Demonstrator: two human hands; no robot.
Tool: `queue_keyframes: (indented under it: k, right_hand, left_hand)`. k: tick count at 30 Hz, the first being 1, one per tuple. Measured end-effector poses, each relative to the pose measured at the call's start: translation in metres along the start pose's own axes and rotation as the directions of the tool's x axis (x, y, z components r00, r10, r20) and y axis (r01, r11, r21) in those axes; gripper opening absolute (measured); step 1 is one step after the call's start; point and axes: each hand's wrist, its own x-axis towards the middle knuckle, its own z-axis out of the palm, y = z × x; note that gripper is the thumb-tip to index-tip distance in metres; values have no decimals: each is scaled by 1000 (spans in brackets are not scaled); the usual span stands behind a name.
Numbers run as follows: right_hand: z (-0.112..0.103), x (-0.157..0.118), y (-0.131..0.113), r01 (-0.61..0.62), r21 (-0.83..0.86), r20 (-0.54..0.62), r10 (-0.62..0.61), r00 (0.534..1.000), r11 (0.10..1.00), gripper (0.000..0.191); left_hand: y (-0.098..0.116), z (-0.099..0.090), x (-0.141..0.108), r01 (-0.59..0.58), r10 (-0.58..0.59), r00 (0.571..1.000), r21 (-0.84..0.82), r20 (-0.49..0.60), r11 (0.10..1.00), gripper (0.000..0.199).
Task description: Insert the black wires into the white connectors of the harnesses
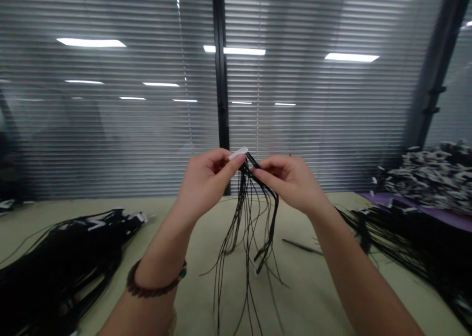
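Near the middle of the view I hold up a wire harness (241, 191) of thin black wires with a white connector (238, 153) at its top. My left hand (208, 179) pinches the white connector between thumb and fingers. Just to the right, my right hand (285, 179) is closed on some of the black wires close to the connector. The loose wires hang down over the table, and a small white piece shows at the lower end of one thicker strand.
A dark thin tool (302, 246) lies on the pale table (184, 296). Black wire bundles (73, 252) lie at left, and more wire bundles (413, 242) at right. A heap of white connectors (435, 176) sits on a purple sheet (448, 219). Blinds (110, 144) stand behind.
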Motion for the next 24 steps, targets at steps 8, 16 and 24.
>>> queue_keyframes:
  k: [8, 16, 24]
  right_hand:
    - [-12, -1, -3, -172, 248, 134, 142, 981, 953, 18]
    - [-30, -3, 8, -246, 224, 271, 183, 945, 943, 14]
    - [-27, -3, 11, -310, 187, 478, 189, 858, 932, 10]
  left_hand:
    - [-20, -25, 9, 69, -191, 934, -371, -302, 926, 21]
    - [-39, -83, 14, 90, -433, 686, -522, -584, 848, 29]
    - [-59, -100, 13, 249, -529, 681, -520, -506, 817, 27]
